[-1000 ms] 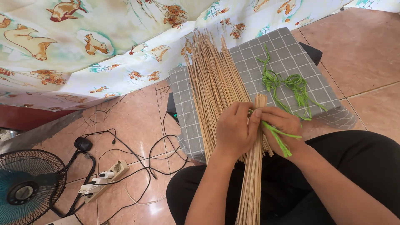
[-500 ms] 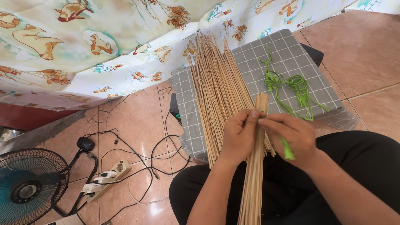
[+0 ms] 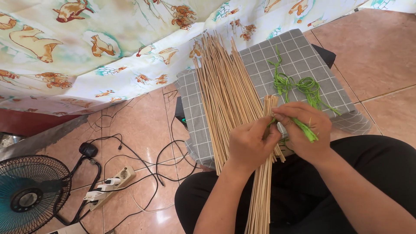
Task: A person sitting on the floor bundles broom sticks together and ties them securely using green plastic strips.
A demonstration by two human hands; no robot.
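While running lengthwise from lap toward grey checked cushion (image 3: 303, 52), slim bundle of tan wooden sticks (image 3: 265, 173) sits clasped in left hand (image 3: 250, 143); right hand (image 3: 303, 130) pinches green raffia strip (image 3: 303, 129) beside bundle's far end.
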